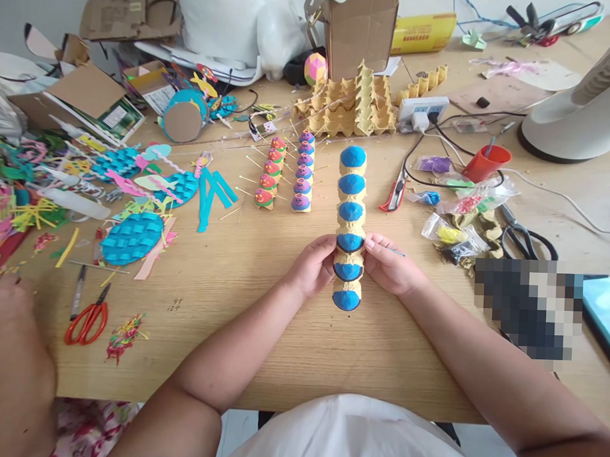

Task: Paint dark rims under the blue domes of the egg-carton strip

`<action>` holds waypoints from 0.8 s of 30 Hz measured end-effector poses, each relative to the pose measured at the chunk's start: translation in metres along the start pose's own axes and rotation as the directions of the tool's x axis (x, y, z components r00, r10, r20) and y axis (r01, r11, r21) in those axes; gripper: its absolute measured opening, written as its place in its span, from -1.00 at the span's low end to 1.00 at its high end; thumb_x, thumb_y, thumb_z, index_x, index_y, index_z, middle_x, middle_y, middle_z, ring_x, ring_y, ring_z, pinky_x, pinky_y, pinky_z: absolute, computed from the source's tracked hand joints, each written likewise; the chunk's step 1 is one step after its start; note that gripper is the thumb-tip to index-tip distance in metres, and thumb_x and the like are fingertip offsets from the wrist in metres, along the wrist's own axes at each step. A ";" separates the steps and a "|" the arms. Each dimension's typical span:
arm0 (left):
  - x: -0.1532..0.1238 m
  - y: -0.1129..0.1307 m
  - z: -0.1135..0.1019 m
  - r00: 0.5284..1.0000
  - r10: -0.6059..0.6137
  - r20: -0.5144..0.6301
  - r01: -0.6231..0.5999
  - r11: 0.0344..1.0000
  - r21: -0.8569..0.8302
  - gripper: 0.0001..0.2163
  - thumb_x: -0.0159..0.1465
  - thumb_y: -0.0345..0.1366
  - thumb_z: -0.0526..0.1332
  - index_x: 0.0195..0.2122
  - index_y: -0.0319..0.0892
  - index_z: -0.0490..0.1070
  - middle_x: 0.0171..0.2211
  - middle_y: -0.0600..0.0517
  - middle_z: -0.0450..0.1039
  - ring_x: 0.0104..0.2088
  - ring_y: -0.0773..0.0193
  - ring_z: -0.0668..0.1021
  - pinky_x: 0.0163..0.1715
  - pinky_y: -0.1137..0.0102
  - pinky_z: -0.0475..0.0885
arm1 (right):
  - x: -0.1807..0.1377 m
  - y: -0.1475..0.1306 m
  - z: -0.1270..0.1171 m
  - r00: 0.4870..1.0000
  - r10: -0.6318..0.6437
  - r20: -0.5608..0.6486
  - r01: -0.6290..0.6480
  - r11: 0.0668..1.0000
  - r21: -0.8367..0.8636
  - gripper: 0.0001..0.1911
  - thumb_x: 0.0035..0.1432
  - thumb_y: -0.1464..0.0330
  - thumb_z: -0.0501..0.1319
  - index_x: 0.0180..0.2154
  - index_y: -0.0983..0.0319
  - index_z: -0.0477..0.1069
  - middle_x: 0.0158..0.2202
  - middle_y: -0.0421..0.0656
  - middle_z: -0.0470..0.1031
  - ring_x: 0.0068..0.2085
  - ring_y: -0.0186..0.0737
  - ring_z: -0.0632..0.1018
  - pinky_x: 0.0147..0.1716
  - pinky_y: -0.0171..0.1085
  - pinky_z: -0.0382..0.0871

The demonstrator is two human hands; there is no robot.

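Head camera: a blue-domed egg-carton strip (350,223) points away from the person over the middle of the wooden table (262,307). The left hand (312,265) pinches its left edge and the right hand (391,265) its right, beside the dark-rimmed nearer domes, probably to steady it from both sides while leaving the tops uncovered. A thin blue sliver (399,252) juts above the right hand; whether those fingers grip it, I cannot tell. A purple egg-carton caterpillar (303,177) stands farther left, perhaps to leave working room.
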State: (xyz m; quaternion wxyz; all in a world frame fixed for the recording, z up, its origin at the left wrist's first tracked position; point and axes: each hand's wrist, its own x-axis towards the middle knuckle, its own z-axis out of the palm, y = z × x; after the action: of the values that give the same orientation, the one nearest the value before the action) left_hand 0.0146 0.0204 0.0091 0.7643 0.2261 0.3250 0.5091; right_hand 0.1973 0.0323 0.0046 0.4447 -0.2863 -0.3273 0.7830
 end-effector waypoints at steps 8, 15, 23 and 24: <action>0.000 -0.001 -0.002 1.000 -0.009 0.021 0.008 1.000 0.020 -0.57 0.02 -0.01 0.70 -0.33 -0.23 0.66 -0.37 0.02 0.66 -0.37 0.30 0.61 -0.35 0.41 0.55 | 0.000 -0.003 0.003 1.000 0.008 -0.025 -0.007 0.999 0.037 -0.54 -0.05 0.05 0.69 -0.40 0.18 0.57 -0.47 -0.29 0.55 -0.44 -0.34 0.51 -0.39 -0.30 0.45; 0.000 -0.001 -0.002 1.000 -0.020 0.013 0.020 1.000 0.020 -0.67 0.17 -0.09 0.63 -0.31 -0.22 0.63 -0.36 0.02 0.65 -0.37 0.30 0.61 -0.34 0.41 0.55 | 0.000 -0.003 0.002 1.000 0.010 -0.016 -0.009 0.999 0.042 -0.55 -0.01 0.06 0.68 -0.40 0.19 0.55 -0.48 -0.29 0.54 -0.44 -0.34 0.51 -0.39 -0.30 0.46; 0.001 0.000 0.000 1.000 -0.003 -0.009 0.003 1.000 -0.014 -0.70 0.23 -0.12 0.59 -0.23 -0.25 0.66 -0.26 -0.04 0.72 -0.27 0.27 0.68 -0.23 0.41 0.58 | -0.001 -0.004 0.004 1.000 0.001 -0.025 -0.001 1.000 0.001 -0.57 -0.09 0.12 0.72 -0.28 0.18 0.67 -0.34 -0.26 0.68 -0.32 -0.34 0.62 -0.24 -0.32 0.56; 0.001 0.000 0.000 1.000 0.002 -0.004 -0.002 1.000 -0.022 -0.69 0.20 -0.12 0.60 -0.23 -0.25 0.67 -0.26 -0.05 0.72 -0.27 0.27 0.68 -0.23 0.41 0.58 | -0.001 -0.004 0.004 0.999 -0.003 -0.034 0.003 1.000 -0.009 -0.57 -0.10 0.12 0.73 -0.29 0.17 0.67 -0.35 -0.27 0.67 -0.33 -0.36 0.62 -0.25 -0.34 0.56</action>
State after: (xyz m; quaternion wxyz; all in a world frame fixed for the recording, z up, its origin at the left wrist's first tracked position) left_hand 0.0151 0.0215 0.0093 0.7656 0.2171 0.3208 0.5136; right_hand 0.1966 0.0322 0.0102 0.4500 -0.3009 -0.3238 0.7760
